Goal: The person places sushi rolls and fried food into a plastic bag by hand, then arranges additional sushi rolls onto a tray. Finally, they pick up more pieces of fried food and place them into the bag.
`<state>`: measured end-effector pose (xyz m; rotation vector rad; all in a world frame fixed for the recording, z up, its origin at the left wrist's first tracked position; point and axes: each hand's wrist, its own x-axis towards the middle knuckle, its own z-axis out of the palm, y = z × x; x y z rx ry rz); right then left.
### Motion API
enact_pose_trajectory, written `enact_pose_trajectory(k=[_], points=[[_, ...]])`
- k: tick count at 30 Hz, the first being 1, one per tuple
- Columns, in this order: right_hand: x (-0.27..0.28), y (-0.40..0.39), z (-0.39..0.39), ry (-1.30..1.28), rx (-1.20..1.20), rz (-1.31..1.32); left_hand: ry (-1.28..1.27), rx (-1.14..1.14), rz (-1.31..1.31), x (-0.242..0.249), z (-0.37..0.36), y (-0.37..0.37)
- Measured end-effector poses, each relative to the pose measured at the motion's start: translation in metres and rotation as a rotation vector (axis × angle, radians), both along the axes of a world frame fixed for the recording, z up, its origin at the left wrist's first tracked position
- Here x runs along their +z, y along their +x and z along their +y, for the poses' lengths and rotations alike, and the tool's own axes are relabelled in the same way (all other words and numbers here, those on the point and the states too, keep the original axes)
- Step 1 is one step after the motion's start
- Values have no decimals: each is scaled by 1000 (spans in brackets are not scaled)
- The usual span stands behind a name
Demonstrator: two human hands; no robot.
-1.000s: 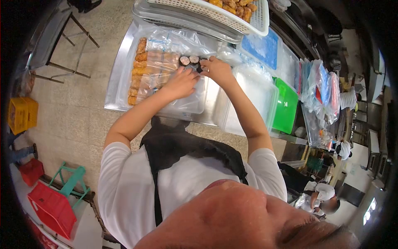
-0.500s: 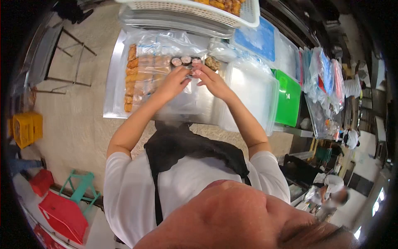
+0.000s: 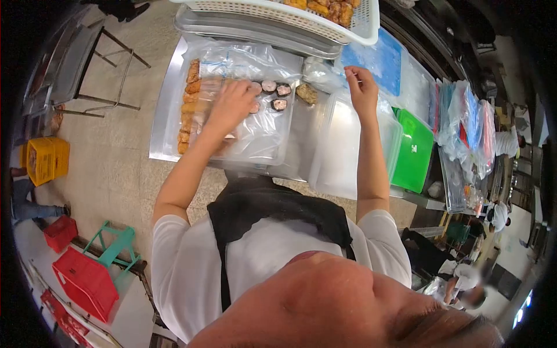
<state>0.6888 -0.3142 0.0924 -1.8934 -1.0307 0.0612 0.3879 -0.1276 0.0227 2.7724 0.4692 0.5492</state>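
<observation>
My left hand [image 3: 231,103] reaches over a plastic-lined tray [image 3: 264,148], its fingers stretched out and resting at the left side of some seaweed-wrapped roll slices [image 3: 268,87]. These slices have dark rims and pinkish-white centres; a few are partly covered by my fingers. Along the tray's left side runs a column of brown fried pieces [image 3: 190,107], with paler pieces beside it under my forearm. My right hand [image 3: 362,90] is raised over the blue lid, fingers bent and tips close together. Whatever they may hold cannot be made out. A lumpy brown food piece [image 3: 306,94] lies right of the tray.
A white basket [image 3: 371,26] of fried food stands at the back on metal trays [image 3: 255,32]. To the right are a clear plastic lid [image 3: 342,145], a blue lid [image 3: 377,58], a green lid [image 3: 413,151] and hanging plastic bags [image 3: 464,116]. Other people are farther right.
My hands, together over the roll slices before, are now apart. The right went up and right to the blue lid; the left shifted slightly left, uncovering more slices. The view has turned slightly.
</observation>
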Motion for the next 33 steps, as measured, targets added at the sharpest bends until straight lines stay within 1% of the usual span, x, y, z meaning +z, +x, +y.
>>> enact_pose_trajectory(k=[4, 7, 9, 12, 14, 17, 20, 23, 25, 28, 29, 31, 33], points=[[16, -32, -3, -82, 15, -20, 105, 274, 64, 14, 38, -25], [19, -46, -8, -156, 31, -32, 240, 292, 64, 5, 68, -38], [17, -54, -10, -197, 66, -58, 245, 251, 74, 1, 77, -43], [-1, -70, 0, -104, 337, -503, 263, 217, 96, 1, 83, -45], [-4, -95, 22, -168, 505, -609, 270, 197, 110, 2, 86, -45], [-20, -109, 56, -286, 580, -838, 274, 174, 122, 6, 90, -46], [-45, -80, 79, -354, 396, -981, 279, 181, 155, 11, 94, -49], [-44, -65, 87, -401, 304, -906, 293, 197, 196, 13, 98, -53], [-55, -53, 87, -427, 308, -859, 339, 185, 179, 18, 94, -56], [-62, -52, 87, -418, 276, -717, 255, 98, 115, 17, 96, -55], [-63, -53, 88, -407, 259, -658, 229, 115, 52, 17, 97, -51], [-60, -59, 91, -382, 256, -665, 176, 149, -74, 17, 105, -39], [-58, -68, 91, -368, 249, -672, 5, 120, -81, 8, 119, -27]])
